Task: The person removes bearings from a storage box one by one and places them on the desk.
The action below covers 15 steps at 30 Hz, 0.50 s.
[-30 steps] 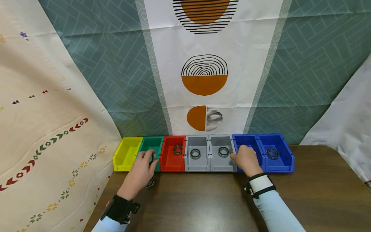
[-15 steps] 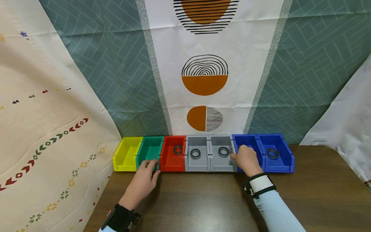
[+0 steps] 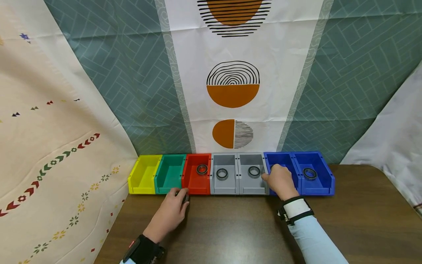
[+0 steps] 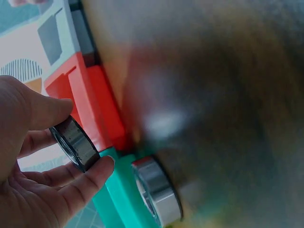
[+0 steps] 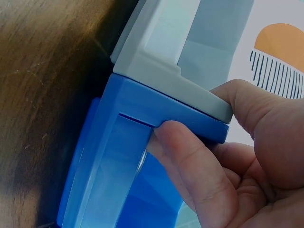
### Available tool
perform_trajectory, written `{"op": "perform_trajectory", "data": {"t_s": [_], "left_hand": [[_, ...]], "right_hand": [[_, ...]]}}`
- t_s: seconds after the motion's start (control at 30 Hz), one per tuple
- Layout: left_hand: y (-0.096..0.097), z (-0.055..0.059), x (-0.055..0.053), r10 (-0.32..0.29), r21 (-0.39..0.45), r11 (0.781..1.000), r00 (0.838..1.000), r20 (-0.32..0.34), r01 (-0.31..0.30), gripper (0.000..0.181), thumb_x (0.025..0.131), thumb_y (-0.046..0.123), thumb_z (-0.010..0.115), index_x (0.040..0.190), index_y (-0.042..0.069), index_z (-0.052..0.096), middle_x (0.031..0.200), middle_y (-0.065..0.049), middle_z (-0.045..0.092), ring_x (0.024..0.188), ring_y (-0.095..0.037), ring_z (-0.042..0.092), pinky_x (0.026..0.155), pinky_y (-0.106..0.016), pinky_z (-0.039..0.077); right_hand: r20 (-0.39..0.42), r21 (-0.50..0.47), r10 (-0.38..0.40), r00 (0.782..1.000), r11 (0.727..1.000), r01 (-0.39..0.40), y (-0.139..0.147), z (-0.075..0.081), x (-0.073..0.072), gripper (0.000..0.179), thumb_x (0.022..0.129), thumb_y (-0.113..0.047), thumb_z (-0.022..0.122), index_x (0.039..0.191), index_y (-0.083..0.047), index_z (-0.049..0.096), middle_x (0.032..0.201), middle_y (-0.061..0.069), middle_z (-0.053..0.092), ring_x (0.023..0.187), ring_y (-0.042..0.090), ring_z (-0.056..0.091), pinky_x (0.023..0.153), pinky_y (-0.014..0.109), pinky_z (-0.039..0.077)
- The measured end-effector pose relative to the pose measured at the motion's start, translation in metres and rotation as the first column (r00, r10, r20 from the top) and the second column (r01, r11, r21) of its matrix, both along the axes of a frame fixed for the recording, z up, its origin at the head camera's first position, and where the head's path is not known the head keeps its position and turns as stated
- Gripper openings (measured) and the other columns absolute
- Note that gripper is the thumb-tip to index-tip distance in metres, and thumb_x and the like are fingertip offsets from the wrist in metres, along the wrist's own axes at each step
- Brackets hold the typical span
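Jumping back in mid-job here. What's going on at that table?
A person's left hand pinches a metal bearing near the fronts of the green bin and red bin. A second bearing sits in front of the green bin. The right hand grips the adjoining walls of the right gray bin and the inner blue bin. Other bearings lie one each in the red bin, both gray bins and the rightmost blue bin.

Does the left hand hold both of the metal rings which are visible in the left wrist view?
No, the left hand pinches one metal ring, while the other ring is apart from it, by the green bin.
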State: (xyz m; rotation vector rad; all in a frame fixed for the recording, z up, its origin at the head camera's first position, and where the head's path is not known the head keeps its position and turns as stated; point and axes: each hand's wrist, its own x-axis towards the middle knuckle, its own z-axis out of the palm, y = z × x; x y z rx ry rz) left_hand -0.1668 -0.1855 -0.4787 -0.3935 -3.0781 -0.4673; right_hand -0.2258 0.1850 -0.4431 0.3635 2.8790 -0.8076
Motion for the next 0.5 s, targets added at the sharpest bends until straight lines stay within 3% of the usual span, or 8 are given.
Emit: {"op": "perform_trajectory", "data": {"t_s": [0.27,0.5], "left_hand": [[0.003,-0.006,0.003,-0.052,-0.019,0.998,0.998,0.030,0.052,0.041,0.087,0.026,0.064,0.125,0.018,0.051,0.117,-0.012,0.052,0.100,-0.024,0.053,0.084,-0.043,0.053],[0.003,-0.014,0.003,-0.062,-0.031,0.997,0.995,0.073,0.064,0.042,0.086,0.026,0.066,0.124,0.018,0.053,0.116,-0.012,0.052,0.102,-0.024,0.053,0.084,-0.044,0.053]], "right_hand": [[-0.014,0.011,0.000,1.000,1.000,0.000,0.000,0.000,0.000,0.037,0.085,-0.033,0.064,0.084,0.004,0.064,0.070,0.012,0.059,0.057,0.022,0.055,0.045,0.027,0.041],[-0.069,0.032,0.017,0.997,0.999,-0.015,0.001,-0.002,0.000,0.036,0.083,-0.032,0.066,0.077,0.003,0.064,0.068,0.012,0.058,0.057,0.022,0.053,0.044,0.028,0.039]]}}
